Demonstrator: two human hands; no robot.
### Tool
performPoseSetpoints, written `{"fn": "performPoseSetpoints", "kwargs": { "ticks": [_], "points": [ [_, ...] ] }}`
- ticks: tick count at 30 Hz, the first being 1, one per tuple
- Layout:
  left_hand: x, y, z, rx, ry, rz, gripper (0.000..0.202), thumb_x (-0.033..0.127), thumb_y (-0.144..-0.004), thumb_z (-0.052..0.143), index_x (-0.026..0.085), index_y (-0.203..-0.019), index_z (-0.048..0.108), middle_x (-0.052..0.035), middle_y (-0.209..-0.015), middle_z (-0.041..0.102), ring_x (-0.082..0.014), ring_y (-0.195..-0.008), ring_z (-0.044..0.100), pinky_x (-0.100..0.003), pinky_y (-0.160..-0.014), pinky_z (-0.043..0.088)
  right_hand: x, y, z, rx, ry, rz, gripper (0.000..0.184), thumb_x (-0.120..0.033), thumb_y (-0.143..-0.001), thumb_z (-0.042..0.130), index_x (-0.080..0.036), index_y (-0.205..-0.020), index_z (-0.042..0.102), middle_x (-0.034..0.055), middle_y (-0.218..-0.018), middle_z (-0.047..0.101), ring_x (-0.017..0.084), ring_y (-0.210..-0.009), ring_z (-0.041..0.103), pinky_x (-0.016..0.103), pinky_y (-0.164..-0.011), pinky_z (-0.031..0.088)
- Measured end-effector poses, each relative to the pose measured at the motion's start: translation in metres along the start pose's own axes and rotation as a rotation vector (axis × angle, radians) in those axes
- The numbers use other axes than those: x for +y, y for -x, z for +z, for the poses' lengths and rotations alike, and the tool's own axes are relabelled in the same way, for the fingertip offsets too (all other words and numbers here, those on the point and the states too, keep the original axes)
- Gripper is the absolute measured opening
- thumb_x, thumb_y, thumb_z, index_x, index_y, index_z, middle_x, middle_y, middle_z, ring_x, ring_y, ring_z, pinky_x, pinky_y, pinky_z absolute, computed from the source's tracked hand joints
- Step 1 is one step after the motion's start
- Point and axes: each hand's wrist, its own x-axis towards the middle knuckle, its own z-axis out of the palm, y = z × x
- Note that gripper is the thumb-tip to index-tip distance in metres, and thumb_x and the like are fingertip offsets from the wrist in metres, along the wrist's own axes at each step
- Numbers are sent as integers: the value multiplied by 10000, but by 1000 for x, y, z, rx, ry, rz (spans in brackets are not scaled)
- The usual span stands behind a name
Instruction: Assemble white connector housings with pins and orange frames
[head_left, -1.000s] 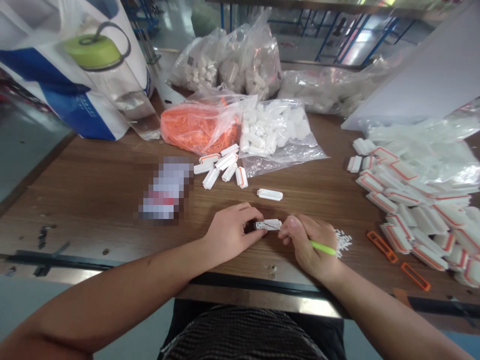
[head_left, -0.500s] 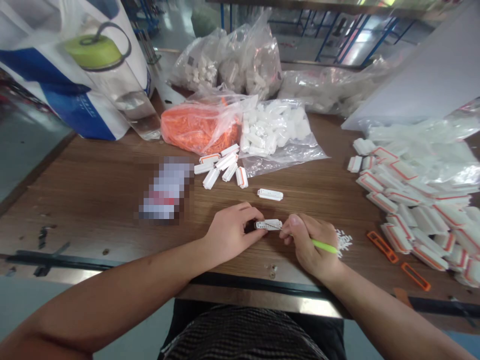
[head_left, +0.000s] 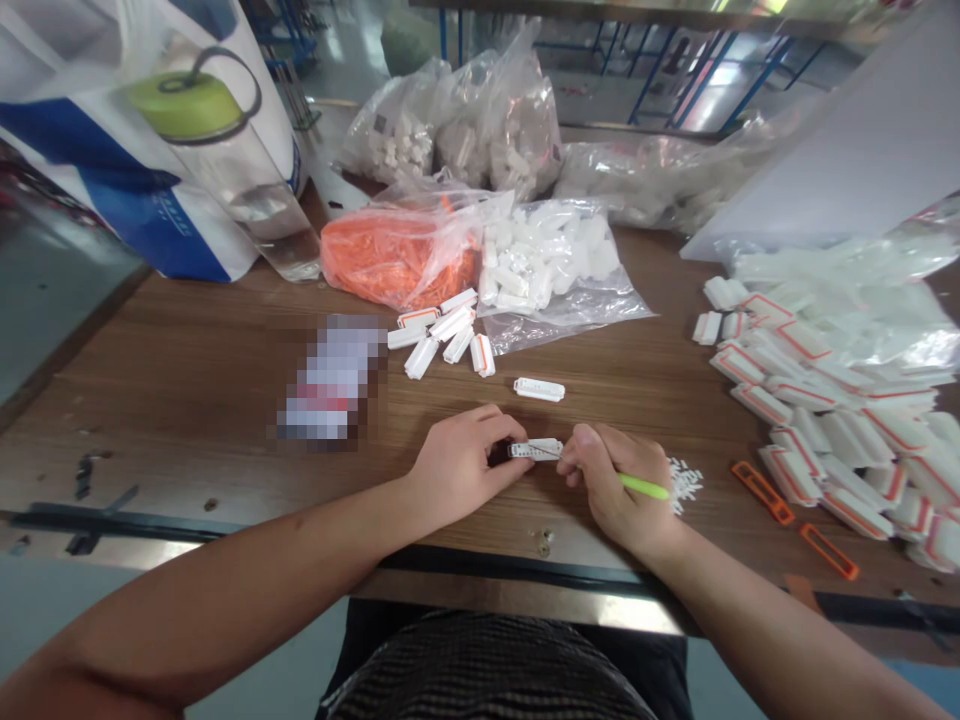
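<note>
Between thumb and fingers, my left hand [head_left: 466, 462] grips the left end of a white plastic strip [head_left: 538, 450] with a row of small holes. My right hand [head_left: 619, 480] is closed around a tool with a yellow-green handle [head_left: 643, 487] and a thin metal tip. That tip lies over the strip's holes; whether it touches is too small to tell. A similar white plastic piece [head_left: 539, 389] rests on the table just beyond. Beside my right hand is a little heap of tiny white pegs [head_left: 684, 486].
Two orange frames [head_left: 829, 551] and a large pile of white pieces with orange edging [head_left: 795, 470] lie at right. Farther back sit a bag of orange parts [head_left: 397, 255], a bag of white parts [head_left: 551, 255] and several white pieces [head_left: 452, 322]. A water bottle [head_left: 247, 190] stands at left.
Almost nothing differs. The view has shifted very slightly, and both hands keep the same hold on the strip and the tool.
</note>
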Motion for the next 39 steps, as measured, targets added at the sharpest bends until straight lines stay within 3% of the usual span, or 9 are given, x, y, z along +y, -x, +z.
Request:
{"fn": "performPoseSetpoints", "kwargs": {
  "ticks": [7,22,29,39],
  "points": [
    [-1,0,-4,-20,-14,-25,73,247,-835,698,195,-884,681,31,-725,546,-113,-634,499,-256,-626,383,10,-2,-10,167,-75,100,470,-283,-978,454,-190,-542,603,-18,-506,614,69,-391,547,197,-440,442],
    [-3,0,-2,-2,-13,-7,74,254,-836,682,194,-876,668,36,-708,528,-112,-629,493,-261,-628,384,6,-3,-10,88,16,67,462,-258,-974,445,-195,-537,578,-27,-486,592,65,-405,556,200,-474,434],
    [-1,0,-3,-8,0,-6,64,239,-841,676,192,-882,663,36,-720,534,-107,-623,488,-255,-630,385,4,-6,-14,-16,56,32,428,-260,-968,465,-190,-555,558,-26,-493,593,71,-406,550,211,-467,421],
    [-2,0,-2,-1,0,-10,65,240,-836,682,197,-881,662,37,-731,543,-103,-618,491,-254,-627,385,2,-4,-12,45,73,45,439,-263,-972,455,-195,-557,580,-26,-490,600,76,-422,568,214,-490,433]
  ]
}}
